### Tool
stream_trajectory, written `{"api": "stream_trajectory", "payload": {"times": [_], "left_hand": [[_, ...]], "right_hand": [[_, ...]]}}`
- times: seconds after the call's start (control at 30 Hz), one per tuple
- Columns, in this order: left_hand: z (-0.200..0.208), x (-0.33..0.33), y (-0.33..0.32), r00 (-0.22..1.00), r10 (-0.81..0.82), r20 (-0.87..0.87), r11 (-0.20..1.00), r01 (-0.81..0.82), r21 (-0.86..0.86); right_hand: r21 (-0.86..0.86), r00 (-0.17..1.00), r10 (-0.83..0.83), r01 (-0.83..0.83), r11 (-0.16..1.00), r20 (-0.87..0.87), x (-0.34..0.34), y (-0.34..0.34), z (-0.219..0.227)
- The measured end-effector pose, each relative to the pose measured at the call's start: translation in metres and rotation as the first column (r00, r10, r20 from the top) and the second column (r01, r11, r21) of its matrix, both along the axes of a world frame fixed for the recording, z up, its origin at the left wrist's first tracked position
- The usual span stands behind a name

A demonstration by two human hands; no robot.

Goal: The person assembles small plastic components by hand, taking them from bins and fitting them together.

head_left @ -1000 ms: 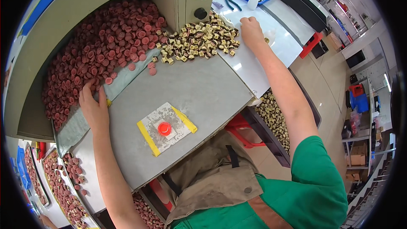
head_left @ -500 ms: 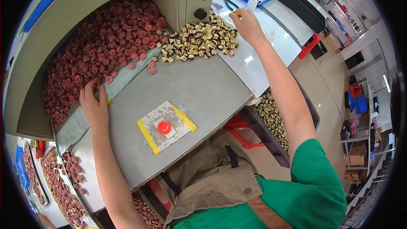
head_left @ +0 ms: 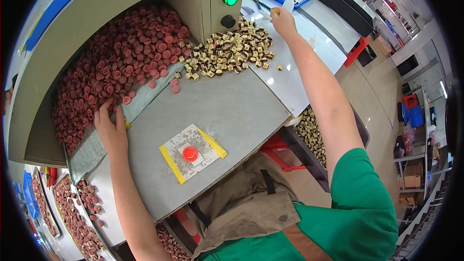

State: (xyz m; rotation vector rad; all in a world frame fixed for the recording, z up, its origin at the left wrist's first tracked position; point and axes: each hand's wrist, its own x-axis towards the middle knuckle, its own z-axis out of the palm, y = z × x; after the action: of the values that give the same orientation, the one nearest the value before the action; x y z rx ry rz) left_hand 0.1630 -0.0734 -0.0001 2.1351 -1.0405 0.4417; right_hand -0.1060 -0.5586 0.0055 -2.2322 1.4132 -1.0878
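A large heap of pinkish-red, raspberry-shaped hollow pieces (head_left: 116,63) fills the machine's curved opening. My left hand (head_left: 112,126) rests at its near edge, fingertips touching the pieces, thumb and fingers apart. To the heap's right lies a pile of small cream-and-dark cube-like pieces (head_left: 227,53). Beyond that pile, my right hand (head_left: 285,23) reaches over the white tabletop with its fingers pinched together. A bit of yellow shows at the fingertips; what it is I cannot make out. Near me, a red round holder (head_left: 190,153) sits on a stained white plate (head_left: 181,140) edged with yellow tape.
Pliers (head_left: 261,5) and a blue tray (head_left: 302,0) of small items lie near my right hand. A dark crate (head_left: 311,135) of cube pieces stands below the table's right edge. Trays of red pieces (head_left: 72,212) are at lower left. The machine post (head_left: 205,5) rises behind the piles.
My right hand has moved slightly right and away from the cube pile. One cube piece now lies apart on the white tabletop. The left hand stays at the red heap's edge.
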Motion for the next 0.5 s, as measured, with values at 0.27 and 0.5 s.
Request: {"api": "stream_trajectory", "payload": {"times": [0.27,0.5], "left_hand": [[-0.004,0.001,0.007,1.0,0.003,-0.02,1.0,-0.003,0.004],[-0.012,0.009,0.01,0.995,0.083,0.053,0.995,-0.08,-0.068]], "right_hand": [[0.295,0.943,0.323,-0.331,0.896,0.077,-0.012,0.127,0.022],[-0.017,0.946,0.323,-0.323,0.946,0.004,-0.006,0.179,-0.011]]}}
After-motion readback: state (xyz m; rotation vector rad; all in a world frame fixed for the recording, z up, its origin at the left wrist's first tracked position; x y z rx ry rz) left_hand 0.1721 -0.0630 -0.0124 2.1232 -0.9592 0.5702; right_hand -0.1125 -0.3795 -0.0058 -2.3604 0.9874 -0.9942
